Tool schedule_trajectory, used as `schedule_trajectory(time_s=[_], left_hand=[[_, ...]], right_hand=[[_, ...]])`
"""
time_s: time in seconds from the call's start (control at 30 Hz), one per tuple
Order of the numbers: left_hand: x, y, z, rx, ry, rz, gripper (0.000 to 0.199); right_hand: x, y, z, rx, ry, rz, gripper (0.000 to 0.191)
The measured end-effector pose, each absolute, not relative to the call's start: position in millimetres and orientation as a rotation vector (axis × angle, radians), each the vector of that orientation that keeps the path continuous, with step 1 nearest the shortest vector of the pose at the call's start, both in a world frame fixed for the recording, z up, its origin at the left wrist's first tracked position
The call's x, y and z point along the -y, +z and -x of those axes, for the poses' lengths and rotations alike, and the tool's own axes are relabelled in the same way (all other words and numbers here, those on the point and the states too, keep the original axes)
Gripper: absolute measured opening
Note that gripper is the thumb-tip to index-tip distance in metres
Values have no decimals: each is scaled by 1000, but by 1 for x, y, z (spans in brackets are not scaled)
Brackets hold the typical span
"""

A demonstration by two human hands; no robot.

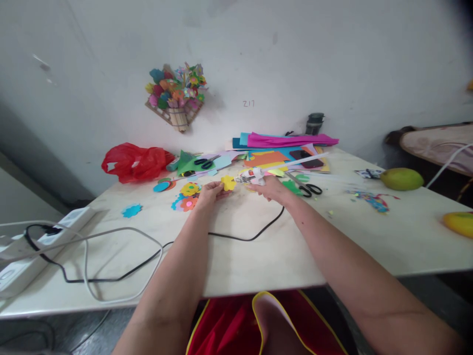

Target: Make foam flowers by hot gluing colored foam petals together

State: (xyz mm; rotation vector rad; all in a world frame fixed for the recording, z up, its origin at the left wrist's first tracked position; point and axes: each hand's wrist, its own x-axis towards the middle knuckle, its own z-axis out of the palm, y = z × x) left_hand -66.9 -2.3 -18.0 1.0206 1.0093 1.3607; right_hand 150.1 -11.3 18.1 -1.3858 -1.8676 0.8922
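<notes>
Between the fingertips of my left hand (211, 191) is a yellow paper flower (229, 183), pinched at its left edge just above the table. My right hand (272, 188) is wrapped round a white glue gun (254, 175), whose tip points left towards the flower. I cannot tell whether tip and flower touch. A black cord (254, 239) runs from below my right hand across the table to the left. Beside my left hand lies a small pile of cut flowers, with a yellow flower (189, 188) and an orange flower (189, 203) on top.
Black-handled scissors (309, 189) lie right of my right hand. Coloured sheets (269, 159) and a phone (306, 159) are behind. A red plastic bag (135, 161), a blue flower (132, 210) and a power strip (70, 222) with looping cables are left. A mango (402, 178) sits right.
</notes>
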Motion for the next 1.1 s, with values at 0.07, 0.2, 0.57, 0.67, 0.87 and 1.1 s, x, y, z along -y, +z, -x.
schedule_trajectory(time_s=[0.07,0.2,0.57,0.67,0.87,1.1], left_hand=[[2,-18,68,-986,1367,-1005,13],[2,-17,68,-961,1377,-983,10],[4,-16,65,-975,1360,-1028,12],[5,-16,65,-968,1343,-1043,13],[5,-16,65,-962,1351,-1050,15],[4,-17,65,-964,1374,-1038,15]], right_hand=[[11,17,-150,1856,905,1367,37],[10,16,-149,1839,899,1348,37],[14,20,-145,1862,878,1408,36],[15,21,-144,1878,847,1434,35],[17,22,-144,1893,794,1455,33],[21,28,-144,1942,789,1489,34]])
